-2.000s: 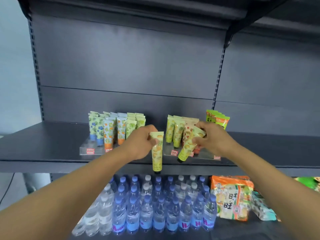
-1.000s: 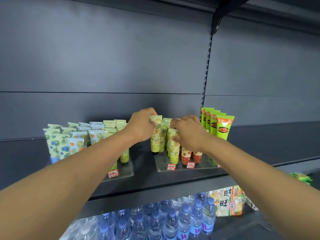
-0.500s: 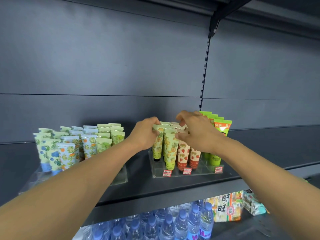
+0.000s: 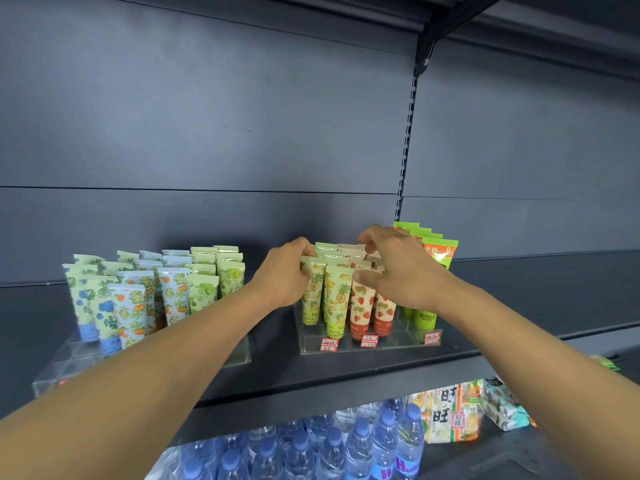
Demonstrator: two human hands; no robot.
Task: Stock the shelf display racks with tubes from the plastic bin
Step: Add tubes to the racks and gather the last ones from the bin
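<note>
A clear right rack point(image 4: 381, 342) on the dark shelf holds pineapple tubes point(image 4: 337, 296), strawberry tubes point(image 4: 362, 306) and bright green tubes point(image 4: 440, 254), all standing cap down. My left hand point(image 4: 284, 275) grips the top of a pineapple tube in the rack's left column. My right hand point(image 4: 398, 268) hovers over the strawberry tubes with fingers spread and loosely curved, its thumb touching their tops. A second clear left rack point(image 4: 69, 362) carries blue, orange and green floral tubes point(image 4: 138, 299). The plastic bin is out of view.
The shelf's front edge point(image 4: 346, 375) runs below both racks. Underneath stand several water bottles point(image 4: 346, 448) and snack packs point(image 4: 450, 417). A slotted upright point(image 4: 408, 133) rises behind the right rack, with an upper shelf's bracket point(image 4: 429, 39) overhead.
Both hands brought pineapple tubes from in front of the shelf into the right rack. The right hand has let go and moved over the strawberry tubes; the left stays on its tube.
</note>
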